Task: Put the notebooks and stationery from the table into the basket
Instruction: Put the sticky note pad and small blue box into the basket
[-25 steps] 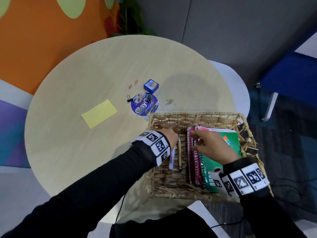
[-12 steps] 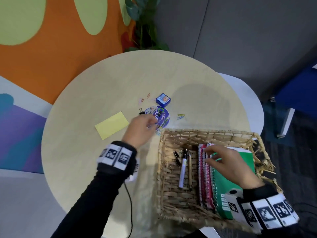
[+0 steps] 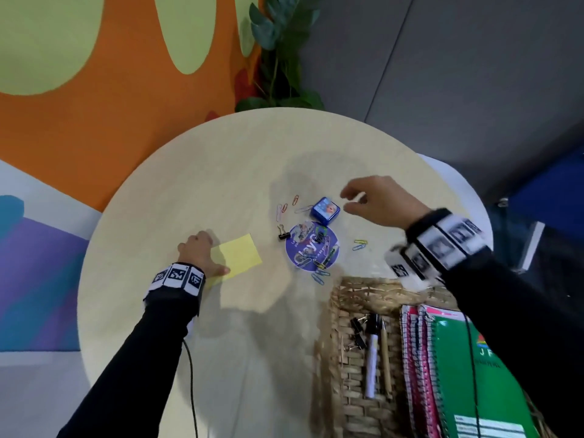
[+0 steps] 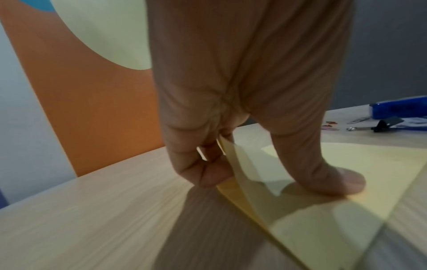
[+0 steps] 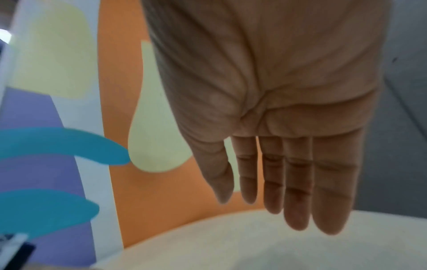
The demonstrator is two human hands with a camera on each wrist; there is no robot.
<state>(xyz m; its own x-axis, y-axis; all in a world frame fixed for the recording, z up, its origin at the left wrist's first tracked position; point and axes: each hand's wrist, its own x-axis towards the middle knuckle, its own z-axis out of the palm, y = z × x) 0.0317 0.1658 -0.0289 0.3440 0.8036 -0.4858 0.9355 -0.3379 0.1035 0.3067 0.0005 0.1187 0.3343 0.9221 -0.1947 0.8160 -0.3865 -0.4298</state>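
Observation:
A yellow note pad lies on the round table, left of centre. My left hand is at its left end. In the left wrist view the fingers curl under the pad's lifted edge and the thumb presses on top. My right hand hovers just right of a small blue box, fingers straight, holding nothing. The wicker basket at lower right holds a green notebook, pink spiral notebooks, pens and binder clips.
A round purple disc with clips on it lies near the table's middle. Loose coloured paper clips and a black binder clip lie around it. A plant stands behind the table by the orange wall.
My left hand left the basket, passed the purple disc and now grips the yellow pad. My right hand let go of the notebooks and reached out beside the blue box.

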